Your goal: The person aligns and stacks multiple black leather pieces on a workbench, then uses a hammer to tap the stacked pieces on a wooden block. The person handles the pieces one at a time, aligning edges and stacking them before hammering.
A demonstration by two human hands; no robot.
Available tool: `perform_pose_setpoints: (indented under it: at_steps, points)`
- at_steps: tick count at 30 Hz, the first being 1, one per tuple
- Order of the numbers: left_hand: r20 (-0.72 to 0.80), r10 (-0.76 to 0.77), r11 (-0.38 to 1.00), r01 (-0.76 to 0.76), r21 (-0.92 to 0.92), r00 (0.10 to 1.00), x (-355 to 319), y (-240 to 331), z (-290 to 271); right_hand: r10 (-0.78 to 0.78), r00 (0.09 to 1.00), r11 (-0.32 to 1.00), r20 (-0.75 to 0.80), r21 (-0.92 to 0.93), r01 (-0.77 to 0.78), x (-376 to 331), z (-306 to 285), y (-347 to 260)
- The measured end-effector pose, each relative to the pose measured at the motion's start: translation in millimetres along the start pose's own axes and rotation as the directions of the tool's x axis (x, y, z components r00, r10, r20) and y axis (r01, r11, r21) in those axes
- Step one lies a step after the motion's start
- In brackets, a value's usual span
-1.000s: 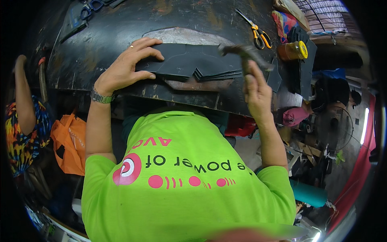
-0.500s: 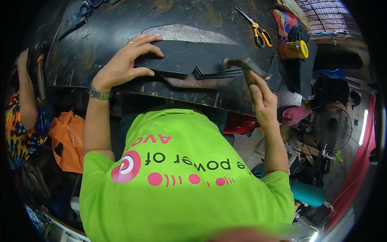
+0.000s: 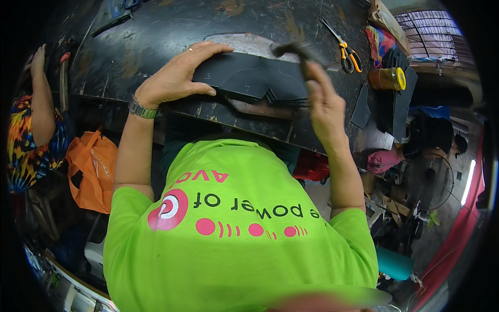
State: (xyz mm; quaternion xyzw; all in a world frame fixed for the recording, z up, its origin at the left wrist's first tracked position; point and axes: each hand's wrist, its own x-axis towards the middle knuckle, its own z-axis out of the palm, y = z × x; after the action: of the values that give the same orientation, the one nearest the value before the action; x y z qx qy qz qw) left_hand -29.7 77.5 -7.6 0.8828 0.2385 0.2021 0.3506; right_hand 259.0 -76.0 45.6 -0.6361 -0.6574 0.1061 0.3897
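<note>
A layered stack of dark cut sheets [image 3: 239, 75] lies near the table's front edge, faint pale lines on its top piece and a notch in its near side. My left hand [image 3: 179, 73] grips the stack's left end, its thumb along the near side and its fingers over the far side. Above the stack's right part, a hammer [image 3: 301, 50] is raised in my right hand [image 3: 327, 101], fingers wrapped round the handle. The hammer is slightly blurred. Part of a flat greyish slab [image 3: 236, 39] shows behind the stack.
Scissors [image 3: 347, 52] with orange-and-black handles lie right of the slab. Beyond them stand a yellow-lidded jar [image 3: 387, 79] and more dark cut pieces [image 3: 362, 106]. Another person's arm [image 3: 44, 104] rests at the table's left. An orange bag [image 3: 92, 169] hangs below.
The view has shifted, moving the table's things rightward in the picture. My right hand has carried the hammer farther over the stack. My left hand keeps its hold.
</note>
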Motion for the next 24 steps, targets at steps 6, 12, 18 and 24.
perform_pose_setpoints:
  at_steps: [6, 12, 18, 24]
  points:
    - [-0.018, 0.053, 0.998, -0.054, -0.033, 0.998, 1.0, -8.3, 2.3, 0.293, 0.922, 0.953, 0.252, -0.001, -0.303, 1.4, -8.4, -22.3]
    - [-0.032, 0.053, 0.998, -0.055, -0.042, 0.998, 1.5, -9.6, 4.4, 0.12, 0.927, 0.989, 0.356, -0.121, -0.082, -9.9, 20.4, -31.9]
    - [-0.022, 0.072, 0.996, -0.073, -0.057, 0.997, 3.0, -7.7, 0.7, -0.101, 0.959, 0.994, 0.265, 0.076, 0.083, -11.4, 21.7, -41.3]
    - [0.104, 0.004, 0.994, -0.015, 0.111, 0.995, 6.0, 7.7, -10.6, 0.096, 0.956, 0.993, 0.279, 0.036, -0.11, -23.4, 13.9, -22.1]
